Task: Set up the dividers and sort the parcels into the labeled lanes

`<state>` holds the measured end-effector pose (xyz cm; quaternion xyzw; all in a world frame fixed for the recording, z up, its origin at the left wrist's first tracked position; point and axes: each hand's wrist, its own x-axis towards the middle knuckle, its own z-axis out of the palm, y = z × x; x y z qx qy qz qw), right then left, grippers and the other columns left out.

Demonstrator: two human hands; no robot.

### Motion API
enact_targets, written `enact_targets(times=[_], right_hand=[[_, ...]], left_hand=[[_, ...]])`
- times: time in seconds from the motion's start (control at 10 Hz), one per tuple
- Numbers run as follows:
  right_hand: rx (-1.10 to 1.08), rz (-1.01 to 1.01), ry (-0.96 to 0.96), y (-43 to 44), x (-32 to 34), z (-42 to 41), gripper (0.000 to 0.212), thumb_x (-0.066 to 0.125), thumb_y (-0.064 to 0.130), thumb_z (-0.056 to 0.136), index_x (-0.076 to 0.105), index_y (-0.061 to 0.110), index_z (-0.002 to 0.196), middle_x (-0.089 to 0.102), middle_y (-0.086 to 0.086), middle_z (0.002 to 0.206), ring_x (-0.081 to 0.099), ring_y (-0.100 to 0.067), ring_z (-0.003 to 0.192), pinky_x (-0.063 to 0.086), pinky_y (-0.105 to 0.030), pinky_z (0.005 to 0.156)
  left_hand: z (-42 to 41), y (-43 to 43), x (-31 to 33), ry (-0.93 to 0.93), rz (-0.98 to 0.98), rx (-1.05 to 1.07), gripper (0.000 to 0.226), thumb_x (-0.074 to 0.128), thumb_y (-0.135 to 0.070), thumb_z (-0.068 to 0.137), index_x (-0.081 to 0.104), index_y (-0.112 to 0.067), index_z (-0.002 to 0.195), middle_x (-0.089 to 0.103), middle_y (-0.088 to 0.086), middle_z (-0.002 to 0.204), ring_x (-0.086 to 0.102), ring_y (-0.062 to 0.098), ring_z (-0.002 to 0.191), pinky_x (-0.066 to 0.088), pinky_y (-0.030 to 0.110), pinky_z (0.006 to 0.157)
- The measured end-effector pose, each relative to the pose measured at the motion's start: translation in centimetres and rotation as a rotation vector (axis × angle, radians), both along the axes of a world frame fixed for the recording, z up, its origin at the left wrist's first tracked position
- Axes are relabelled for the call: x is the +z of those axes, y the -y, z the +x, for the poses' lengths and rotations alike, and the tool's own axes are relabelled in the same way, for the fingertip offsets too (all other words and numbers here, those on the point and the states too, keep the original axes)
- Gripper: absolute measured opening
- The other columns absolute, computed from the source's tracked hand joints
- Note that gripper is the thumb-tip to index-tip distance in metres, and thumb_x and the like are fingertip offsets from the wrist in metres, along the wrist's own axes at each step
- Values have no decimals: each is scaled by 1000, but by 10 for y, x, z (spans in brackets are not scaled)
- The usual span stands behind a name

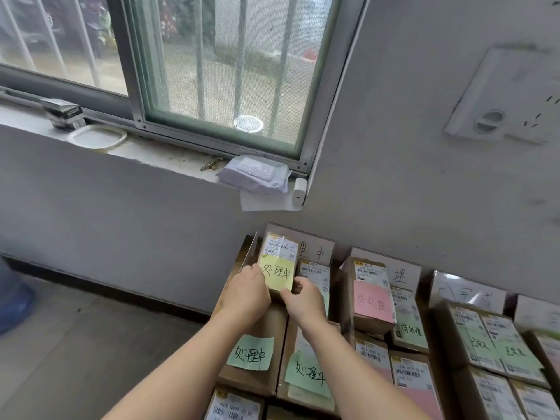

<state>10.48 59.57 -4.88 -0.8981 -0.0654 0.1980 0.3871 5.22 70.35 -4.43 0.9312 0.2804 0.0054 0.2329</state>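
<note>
Holding the small brown cardboard parcel with the yellow handwritten note (277,265) by its near end, the left hand (247,294) curls round its left edge and the right hand (304,300) pinches its right corner. The parcel lies just beyond the fingertips, in front of the white handwritten label card (316,253) that stands against the wall. A thin pale divider sheet (251,253) stands just left of the left hand. To finish well, I judge it best to slide the parcel squarely back to the card, note facing up, without the left knuckles nudging the divider. Beneath the wrists lie brown parcels with green notes (251,353) bearing the same characters, so the lane looks right.
</note>
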Motion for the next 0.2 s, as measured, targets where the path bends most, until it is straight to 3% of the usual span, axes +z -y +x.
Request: enact_targets(times=[0.2], right_hand=[[115, -112, 119, 19, 18, -11, 42, 58, 30, 94, 53, 20, 134, 61, 1, 131, 56, -18, 117, 47, -30, 90]], left_hand=[[-10, 9, 12, 4, 89, -42, 31, 53, -26, 96, 49, -10, 123, 52, 8, 124, 49, 24, 115, 44, 31, 85]])
